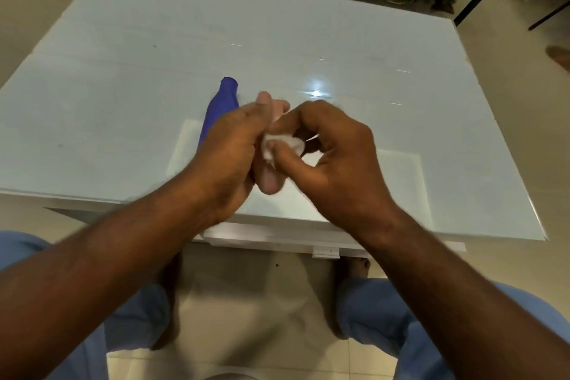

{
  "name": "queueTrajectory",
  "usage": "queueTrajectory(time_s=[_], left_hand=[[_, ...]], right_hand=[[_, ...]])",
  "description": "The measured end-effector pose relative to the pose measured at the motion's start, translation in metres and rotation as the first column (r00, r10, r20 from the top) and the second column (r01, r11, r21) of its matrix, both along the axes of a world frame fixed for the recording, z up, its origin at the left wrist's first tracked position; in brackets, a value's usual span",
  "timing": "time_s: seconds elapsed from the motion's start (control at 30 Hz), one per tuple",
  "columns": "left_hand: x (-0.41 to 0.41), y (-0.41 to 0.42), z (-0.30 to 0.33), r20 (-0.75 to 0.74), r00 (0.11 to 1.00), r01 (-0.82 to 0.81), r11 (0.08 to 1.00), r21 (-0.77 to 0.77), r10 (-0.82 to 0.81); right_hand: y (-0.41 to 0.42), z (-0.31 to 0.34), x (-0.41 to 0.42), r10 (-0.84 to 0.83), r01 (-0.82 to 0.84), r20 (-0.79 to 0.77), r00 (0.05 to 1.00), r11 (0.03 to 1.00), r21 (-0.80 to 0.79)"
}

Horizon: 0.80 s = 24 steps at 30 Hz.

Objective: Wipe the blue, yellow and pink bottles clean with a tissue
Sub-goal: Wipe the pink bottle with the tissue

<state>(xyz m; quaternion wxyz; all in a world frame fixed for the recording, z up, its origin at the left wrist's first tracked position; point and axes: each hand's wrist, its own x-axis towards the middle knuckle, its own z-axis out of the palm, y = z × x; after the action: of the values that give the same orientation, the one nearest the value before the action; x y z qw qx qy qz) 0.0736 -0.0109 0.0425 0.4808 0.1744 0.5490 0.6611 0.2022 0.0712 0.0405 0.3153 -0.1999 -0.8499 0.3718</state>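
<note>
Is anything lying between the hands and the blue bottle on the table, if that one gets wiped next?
Nothing visible does. The blue bottle lies on the white table just beyond the left hand, which holds the pink bottle; the right hand pinches the tissue against it.

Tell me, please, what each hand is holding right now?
Left hand: grips the pink bottle.
Right hand: pinches the tissue against that bottle.

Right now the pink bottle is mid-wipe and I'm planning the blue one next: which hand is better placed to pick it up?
Probably the left hand. The blue bottle lies on the table just beyond it, while the right hand pinches the tissue. It must first put down the pink bottle.
</note>
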Motion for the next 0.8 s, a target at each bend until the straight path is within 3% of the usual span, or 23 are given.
queueTrajectory(time_s=[0.13,0.23,0.37,0.47,0.6,0.7,0.8], left_hand=[[0.004,0.000,0.002,0.036,0.999,-0.028,1.000,0.002,0.028],[-0.008,0.004,0.006,0.114,0.989,-0.100,0.994,0.035,0.096],[-0.003,0.001,0.001,0.055,0.997,-0.056,0.998,0.023,0.055],[0.008,-0.001,-0.001,0.035,0.999,0.011,1.000,-0.009,-0.011],[-0.003,0.003,0.009,0.120,0.991,-0.056,0.998,0.005,0.055],[-0.012,0.005,0.008,0.179,0.976,-0.130,0.991,0.042,0.121],[-0.007,0.002,0.004,0.124,0.989,-0.082,0.997,0.017,0.079]], right_hand=[[0.013,-0.001,0.002,-0.169,0.172,0.055,0.984,0.983,-0.066],[0.006,-0.005,0.002,-0.092,0.094,0.132,0.987,0.995,-0.013],[-0.006,-0.004,-0.001,0.079,-0.080,0.033,0.996,0.996,0.037],[-0.002,-0.002,-0.002,-0.010,0.010,-0.003,1.000,0.999,0.032],[0.005,-0.005,-0.001,-0.130,0.134,0.066,0.989,0.989,-0.066],[0.001,-0.006,0.001,-0.064,0.071,0.124,0.990,0.996,-0.053],[-0.006,-0.006,0.000,0.013,-0.015,0.087,0.996,1.000,0.022]])
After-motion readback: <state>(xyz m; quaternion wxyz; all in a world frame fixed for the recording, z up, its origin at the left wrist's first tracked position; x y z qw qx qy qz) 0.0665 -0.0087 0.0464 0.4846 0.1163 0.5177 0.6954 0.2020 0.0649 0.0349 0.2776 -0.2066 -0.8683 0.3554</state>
